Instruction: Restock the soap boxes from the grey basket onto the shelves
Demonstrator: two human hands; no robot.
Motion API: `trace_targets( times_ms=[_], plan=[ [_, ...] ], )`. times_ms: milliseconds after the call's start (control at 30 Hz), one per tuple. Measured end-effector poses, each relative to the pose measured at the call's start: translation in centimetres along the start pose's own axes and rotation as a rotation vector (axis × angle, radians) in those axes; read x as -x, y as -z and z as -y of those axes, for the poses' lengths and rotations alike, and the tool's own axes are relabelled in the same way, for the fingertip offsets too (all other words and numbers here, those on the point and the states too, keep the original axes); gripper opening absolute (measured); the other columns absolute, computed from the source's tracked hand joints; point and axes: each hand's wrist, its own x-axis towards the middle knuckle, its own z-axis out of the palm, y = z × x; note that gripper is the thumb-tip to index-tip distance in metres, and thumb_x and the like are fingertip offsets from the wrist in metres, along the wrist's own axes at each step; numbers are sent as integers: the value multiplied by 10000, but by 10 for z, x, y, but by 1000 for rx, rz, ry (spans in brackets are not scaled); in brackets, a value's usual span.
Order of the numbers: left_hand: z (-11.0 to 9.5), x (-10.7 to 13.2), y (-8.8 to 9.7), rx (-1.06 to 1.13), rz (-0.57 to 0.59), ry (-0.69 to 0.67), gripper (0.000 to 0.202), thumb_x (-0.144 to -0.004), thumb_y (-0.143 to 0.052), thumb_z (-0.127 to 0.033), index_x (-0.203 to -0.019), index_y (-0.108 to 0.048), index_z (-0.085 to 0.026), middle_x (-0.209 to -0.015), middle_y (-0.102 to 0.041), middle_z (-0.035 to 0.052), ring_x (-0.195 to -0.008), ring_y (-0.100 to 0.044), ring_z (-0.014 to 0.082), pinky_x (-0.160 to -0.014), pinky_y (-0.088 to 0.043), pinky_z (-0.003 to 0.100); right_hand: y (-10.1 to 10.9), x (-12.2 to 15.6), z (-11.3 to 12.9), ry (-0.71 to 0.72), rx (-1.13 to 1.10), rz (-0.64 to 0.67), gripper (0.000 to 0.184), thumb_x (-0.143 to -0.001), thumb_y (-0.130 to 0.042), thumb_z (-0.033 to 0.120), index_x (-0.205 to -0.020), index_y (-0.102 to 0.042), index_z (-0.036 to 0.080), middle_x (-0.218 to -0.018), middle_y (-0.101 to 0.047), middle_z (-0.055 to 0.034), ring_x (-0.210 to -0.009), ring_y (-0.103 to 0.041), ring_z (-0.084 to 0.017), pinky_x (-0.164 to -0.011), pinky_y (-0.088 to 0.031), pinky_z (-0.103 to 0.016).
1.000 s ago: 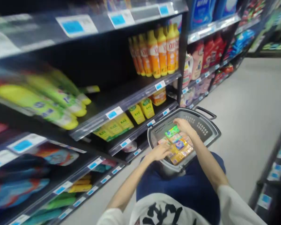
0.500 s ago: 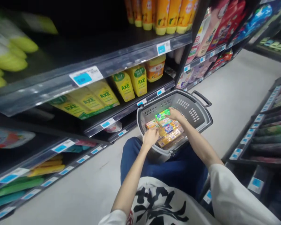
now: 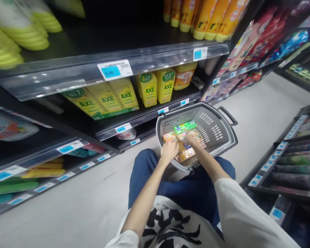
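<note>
A grey plastic shopping basket (image 3: pixel 217 132) sits on the floor in front of my knees, with several small colourful packets (image 3: pixel 183 129) lying in it. My left hand (image 3: pixel 169 150) rests curled on the basket's near rim beside an orange packet (image 3: pixel 169 136). Reaching into the basket, my right hand (image 3: pixel 190 139) has its fingers closed over the packets in the middle. A green packet (image 3: pixel 186 126) lies just beyond its fingertips. Which packet the right hand grips is hidden by the fingers.
Dark shelving (image 3: pixel 134 67) runs along the left with yellow AXE refill packs (image 3: pixel 147 89), orange bottles (image 3: pixel 209 17) above and blue price tags (image 3: pixel 115 70). Another low shelf (image 3: pixel 286 162) stands at the right. Pale floor (image 3: pixel 258 117) lies between them.
My right hand has drawn back from the far green packet to the packets in the middle of the basket. The left hand stays at the near rim. The view has tilted down.
</note>
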Motion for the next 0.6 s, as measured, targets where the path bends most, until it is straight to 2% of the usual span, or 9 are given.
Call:
trace_targets(
  times_ms=[167,267,367,500,600],
  plan=[
    [0,1,-1,14,-30,-3,329,-1036,-394,-331,-1141,-684,-214,-1062,-760,119,-979,-754,285,-865,-589,375,15,12,6,46,-59,-70,1132,-670,-828,691,-1459,-391,9,-1424,-535,-361,-1379,-515,-453,-1134,-408,-500],
    [-1,0,-1,23,-44,3,322,-1024,-412,-315,-1169,-682,-216,-1051,-763,120,-968,-757,282,-863,-593,376,31,24,15,64,-95,-100,1109,-656,-837,677,-1399,-418,-33,-1329,-591,-390,-1294,-584,-485,-1063,-465,-512],
    [-1,0,0,53,-59,6,326,-1014,-425,-291,-1210,-672,-205,-1061,-763,127,-984,-756,282,-876,-593,374,48,38,26,96,-127,-147,1047,-666,-843,642,-1361,-433,-25,-1276,-624,-388,-1252,-615,-483,-1023,-493,-491],
    [-1,1,0,161,-141,22,375,-1012,-423,-247,-1333,-606,-182,-1184,-737,140,-1064,-738,263,-942,-578,356,77,56,35,133,-190,-224,932,-721,-804,614,-1330,-433,14,-1227,-668,-333,-1201,-658,-438,-989,-523,-444],
    [1,2,-1,258,-231,43,501,-1013,-440,-257,-1508,-456,-185,-1381,-656,150,-1149,-708,258,-975,-568,345,105,70,33,158,-292,-292,850,-740,-763,607,-1327,-414,101,-1261,-671,-256,-1191,-668,-377,-1010,-528,-424]
  ],
)
